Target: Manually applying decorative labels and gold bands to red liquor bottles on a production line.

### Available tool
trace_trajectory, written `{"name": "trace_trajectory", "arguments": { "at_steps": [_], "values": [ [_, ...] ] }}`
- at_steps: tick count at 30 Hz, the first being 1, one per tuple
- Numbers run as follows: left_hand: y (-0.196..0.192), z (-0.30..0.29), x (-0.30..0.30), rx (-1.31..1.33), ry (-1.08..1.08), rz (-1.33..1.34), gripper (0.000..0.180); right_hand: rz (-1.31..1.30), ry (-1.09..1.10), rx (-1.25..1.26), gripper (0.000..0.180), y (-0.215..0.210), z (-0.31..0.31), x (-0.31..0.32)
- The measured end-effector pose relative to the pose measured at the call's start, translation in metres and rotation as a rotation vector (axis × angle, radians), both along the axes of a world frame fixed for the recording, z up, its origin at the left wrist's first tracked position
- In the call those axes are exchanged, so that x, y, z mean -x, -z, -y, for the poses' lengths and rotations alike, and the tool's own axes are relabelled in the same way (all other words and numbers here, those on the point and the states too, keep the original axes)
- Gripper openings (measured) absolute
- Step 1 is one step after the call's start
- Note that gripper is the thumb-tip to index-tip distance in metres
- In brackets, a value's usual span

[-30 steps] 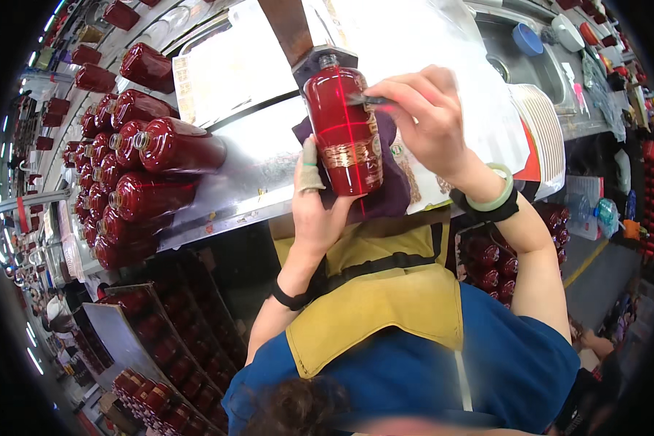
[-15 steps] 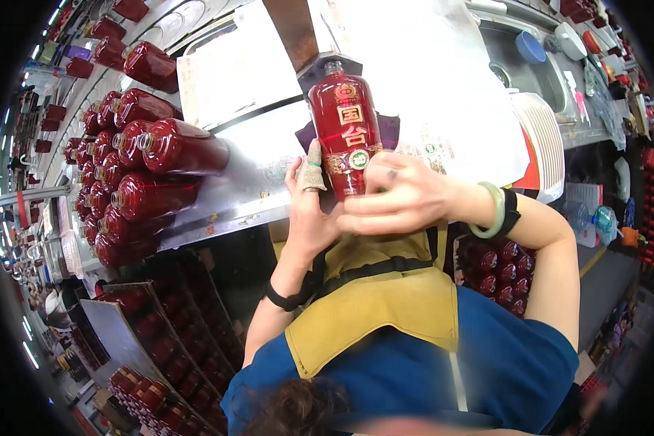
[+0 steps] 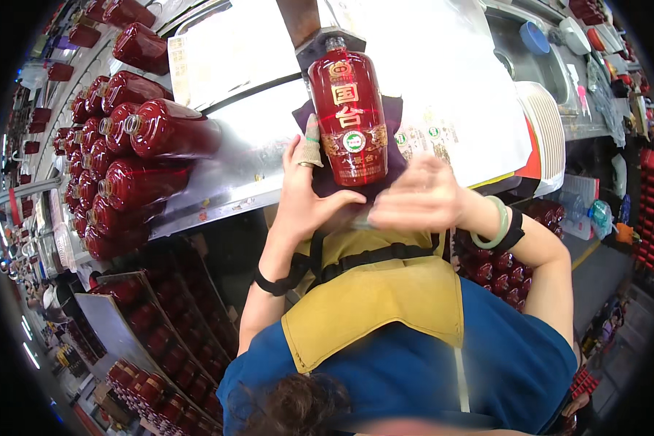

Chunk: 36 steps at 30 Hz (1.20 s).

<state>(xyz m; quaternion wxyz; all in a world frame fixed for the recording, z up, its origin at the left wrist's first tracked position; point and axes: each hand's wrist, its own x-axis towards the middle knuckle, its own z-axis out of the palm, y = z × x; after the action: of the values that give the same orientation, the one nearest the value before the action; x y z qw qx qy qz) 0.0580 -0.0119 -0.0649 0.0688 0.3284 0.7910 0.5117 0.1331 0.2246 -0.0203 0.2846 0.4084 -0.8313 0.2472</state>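
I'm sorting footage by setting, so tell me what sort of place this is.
Probably a factory workshop: matching red bottles crowd the metal bench, more are packed together at lower left, and one decorated bottle rests on a purple cloth.

Glossy btl (image 3: 350,109), matt cloth (image 3: 393,118), smooth shiny mtl bench (image 3: 251,142)

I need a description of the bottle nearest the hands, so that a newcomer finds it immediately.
On the pale worktop, find the purple cloth. Over it lies a dark-red bottle, its neck toward a brown post. Unlike the red bottles crowded at the left, it lies alone, with gold decoration and a round green-and-white emblem.
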Motion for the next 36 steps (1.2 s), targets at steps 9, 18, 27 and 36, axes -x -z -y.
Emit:
{"name": "trace_trajectory", "arguments": {
  "at_steps": [9, 18, 27, 36],
  "values": [
    [0.005, -0.001, -0.011, -0.014, -0.086, -0.412, 0.076, 0.078, 0.161, -0.024, 0.025, -0.028, 0.002, -0.005],
    [0.013, 0.015, -0.025, 0.236, -0.181, -0.58, 0.071, 0.113, 0.371, 0.075, 0.027, -0.021, -0.012, 0.009],
    [0.004, -0.002, -0.025, 0.268, -0.16, -0.643, 0.072, 0.217, 0.31, 0.2, 0.024, -0.012, -0.021, -0.02],
    [-0.009, -0.016, -0.022, 0.287, -0.092, -0.71, 0.056, 0.193, 0.535, 0.446, 0.026, -0.023, -0.029, -0.006]
  ]
}}
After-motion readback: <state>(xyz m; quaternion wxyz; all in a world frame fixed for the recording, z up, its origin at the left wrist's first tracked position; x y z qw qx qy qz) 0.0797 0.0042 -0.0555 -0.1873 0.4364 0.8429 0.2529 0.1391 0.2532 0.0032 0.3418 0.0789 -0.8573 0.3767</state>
